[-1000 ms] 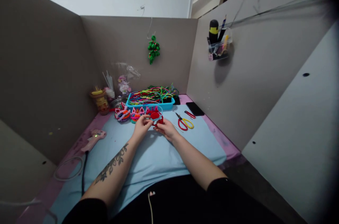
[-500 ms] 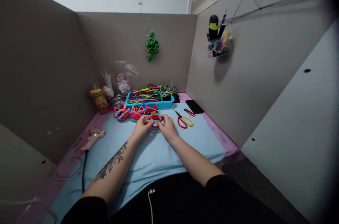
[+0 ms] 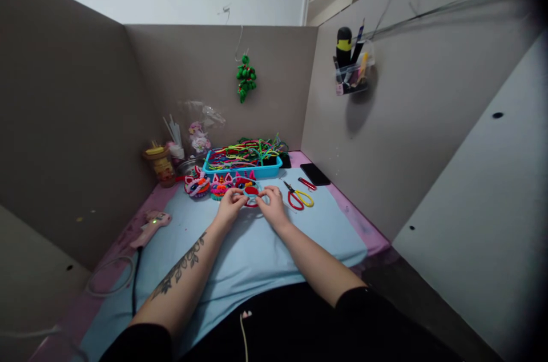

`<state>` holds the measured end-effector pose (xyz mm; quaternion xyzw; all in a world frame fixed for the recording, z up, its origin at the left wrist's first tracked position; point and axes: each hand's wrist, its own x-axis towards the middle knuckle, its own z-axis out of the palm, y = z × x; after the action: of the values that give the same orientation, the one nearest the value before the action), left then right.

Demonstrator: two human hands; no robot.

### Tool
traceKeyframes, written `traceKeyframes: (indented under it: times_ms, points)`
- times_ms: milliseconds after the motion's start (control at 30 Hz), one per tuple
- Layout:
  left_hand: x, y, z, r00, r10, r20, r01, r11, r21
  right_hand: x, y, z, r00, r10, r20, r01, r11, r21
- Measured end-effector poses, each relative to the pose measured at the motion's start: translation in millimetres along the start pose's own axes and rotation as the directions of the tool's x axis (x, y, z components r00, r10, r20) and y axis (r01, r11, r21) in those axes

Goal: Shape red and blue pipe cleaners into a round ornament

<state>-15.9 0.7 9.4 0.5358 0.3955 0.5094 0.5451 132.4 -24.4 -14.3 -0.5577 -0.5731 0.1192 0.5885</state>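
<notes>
Between my two hands is a small red piece (image 3: 251,191) with a pale blue strand along it and a red loop at its lower edge. My left hand (image 3: 232,204) pinches its left side with thumb and fingers. At the right side, my right hand (image 3: 270,202) has its fingertips closed on the same piece. Just behind stand several colourful fuzzy figures with pointed ears, one orange and pink (image 3: 221,185) and one purple and red (image 3: 197,184). Red and yellow scissors (image 3: 298,197) lie to the right of my right hand.
A blue tray (image 3: 244,172) of fuzzy stems stands at the back. Right of it lie a black phone (image 3: 315,174) and a red cutter (image 3: 307,183). A pink glue gun (image 3: 150,227) with its cord and a brown cup (image 3: 161,166) are at the left. Panels enclose the table.
Both hands keep their grip on the red piece. The pale blue strand now stands up in a thin arc above it. The view has tilted slightly.
</notes>
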Motion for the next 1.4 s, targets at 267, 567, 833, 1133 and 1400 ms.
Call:
traceKeyframes:
  times_ms: [267,567,833,1133,1400]
  points:
    - [0,0,-1.0,0.999,-0.028,0.04,0.03,0.999,-0.038,-1,-6,-4,0.998,-0.062,-0.028,0.062,0.998,0.011]
    - [-2,0,1.3,0.997,0.05,0.062,-0.049,0.998,-0.027,6,12,2,0.975,0.208,0.076,-0.221,0.927,0.302]
    - [-4,-1,5.6,1.0,-0.013,0.026,0.014,0.999,-0.045,4,6,2,0.986,0.124,0.113,-0.149,0.957,0.247]
    - [-5,0,5.3,0.997,-0.056,0.043,0.057,0.998,-0.031,5,4,1,0.975,0.176,0.134,-0.213,0.91,0.355]
    - [-4,-1,0.8,0.987,0.136,0.091,-0.153,0.965,0.215,7,5,0,0.971,0.239,0.023,-0.23,0.9,0.371]
